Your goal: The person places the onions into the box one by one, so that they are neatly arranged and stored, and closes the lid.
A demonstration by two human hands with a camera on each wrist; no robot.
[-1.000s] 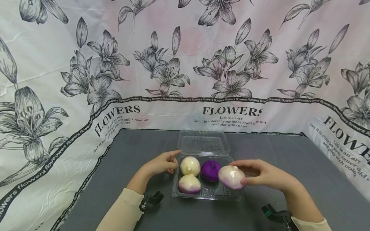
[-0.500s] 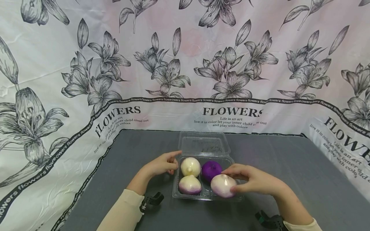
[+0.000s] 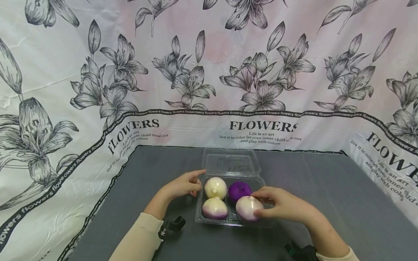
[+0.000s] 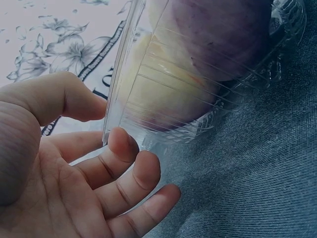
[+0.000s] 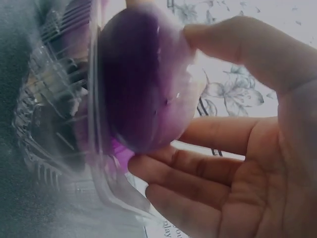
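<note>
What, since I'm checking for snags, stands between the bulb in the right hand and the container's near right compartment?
Nothing visible: the right hand holds the pale bulb over that part of the container, with the lid folded back. The purple bulb sits just behind; whether they touch is unclear.

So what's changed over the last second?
The right hand has moved its onion leftward and nearer the person, to the front-right part of the box, and still grips it. The left hand stays at the box's left edge. The back-left onion, front-left onion, purple onion and open lid stayed put.
</note>
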